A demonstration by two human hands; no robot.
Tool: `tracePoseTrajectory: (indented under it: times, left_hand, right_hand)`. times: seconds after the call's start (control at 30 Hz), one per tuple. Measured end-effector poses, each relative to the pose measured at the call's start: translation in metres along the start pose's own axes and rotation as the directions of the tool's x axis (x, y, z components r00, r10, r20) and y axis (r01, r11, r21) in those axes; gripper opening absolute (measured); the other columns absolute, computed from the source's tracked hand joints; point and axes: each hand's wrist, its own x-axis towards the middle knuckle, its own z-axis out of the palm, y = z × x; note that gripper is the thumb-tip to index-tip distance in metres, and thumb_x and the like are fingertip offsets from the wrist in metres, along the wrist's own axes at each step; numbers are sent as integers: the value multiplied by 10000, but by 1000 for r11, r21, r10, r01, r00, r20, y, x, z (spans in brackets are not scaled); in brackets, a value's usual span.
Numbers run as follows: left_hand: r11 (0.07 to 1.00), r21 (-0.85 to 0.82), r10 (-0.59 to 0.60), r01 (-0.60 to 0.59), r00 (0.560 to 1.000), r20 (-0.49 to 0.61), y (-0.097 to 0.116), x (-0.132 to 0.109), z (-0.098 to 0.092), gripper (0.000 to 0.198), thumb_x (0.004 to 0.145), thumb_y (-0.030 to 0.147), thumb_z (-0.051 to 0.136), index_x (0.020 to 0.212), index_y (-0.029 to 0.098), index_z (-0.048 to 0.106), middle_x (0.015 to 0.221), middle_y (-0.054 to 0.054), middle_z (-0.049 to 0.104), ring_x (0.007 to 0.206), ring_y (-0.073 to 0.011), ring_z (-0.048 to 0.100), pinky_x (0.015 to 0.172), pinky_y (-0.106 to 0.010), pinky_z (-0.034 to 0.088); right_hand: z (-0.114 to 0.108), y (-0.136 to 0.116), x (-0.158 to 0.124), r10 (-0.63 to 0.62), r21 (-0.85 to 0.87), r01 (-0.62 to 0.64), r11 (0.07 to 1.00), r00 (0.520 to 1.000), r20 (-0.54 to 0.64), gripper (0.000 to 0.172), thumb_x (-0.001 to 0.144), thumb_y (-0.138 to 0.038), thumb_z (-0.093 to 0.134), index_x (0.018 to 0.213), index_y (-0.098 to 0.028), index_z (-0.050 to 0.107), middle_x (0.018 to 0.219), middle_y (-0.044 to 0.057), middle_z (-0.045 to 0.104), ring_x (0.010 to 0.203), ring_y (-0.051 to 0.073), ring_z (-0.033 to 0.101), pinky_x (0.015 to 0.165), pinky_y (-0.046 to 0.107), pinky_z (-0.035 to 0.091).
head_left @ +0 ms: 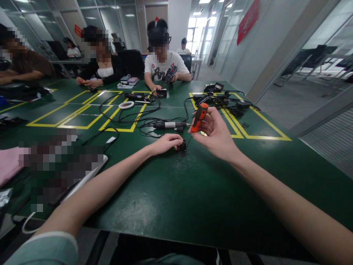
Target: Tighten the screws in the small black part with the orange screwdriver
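My right hand (216,134) is closed round an orange-and-black screwdriver (199,116), held tilted with its thin shaft pointing down-left to a small black part (182,147) on the green table (165,198). My left hand (167,142) rests on the table with its fingers curled against that small black part, holding it in place. The screwdriver tip reaches the part's right side.
Just beyond my hands lie a black-and-silver tool (169,125) and tangled black cables (132,114). More black devices (220,100) sit at the far right inside yellow tape lines. Several people sit across the table. A pink cloth (9,163) lies at the left.
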Motion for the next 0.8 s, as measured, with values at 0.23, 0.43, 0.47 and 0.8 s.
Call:
tracePoseTrajectory:
  times: [0.23,0.43,0.47,0.8]
  left_hand:
    - [1000,-10,3,-3,1000,10,1,0,0,266,838,400,604,885,141,646,873,-12,639,742,-115,579,747,-264,464]
    - [1000,-4,8,-8,1000,7,-1,0,0,268,839,403,606,885,143,652,883,-15,643,753,-116,585,750,-263,467]
    - [1000,-1,7,-7,1000,6,-1,1,0,269,840,403,605,886,143,651,883,-14,642,752,-116,586,750,-264,466]
    - [1000,0,7,-7,1000,6,1,0,0,269,839,402,605,885,140,648,871,-11,636,735,-113,582,744,-264,459]
  right_hand:
    - [1,-2,0,-22,-17,22,1000,1000,4,510,715,-94,655,1165,-273,494,812,-34,673,866,212,715,912,451,561]
    - [1,-1,0,15,-6,-15,1000,1000,4,406,728,-130,688,1057,-271,495,887,-8,692,859,205,727,879,430,592]
    - [1,0,0,25,-1,-25,1000,1000,-7,403,726,-142,704,1047,-270,495,939,1,688,846,197,726,857,415,604]
    - [1,0,0,93,42,-92,995,995,-20,485,724,-195,762,1090,-282,456,905,-12,692,850,208,757,787,381,637]
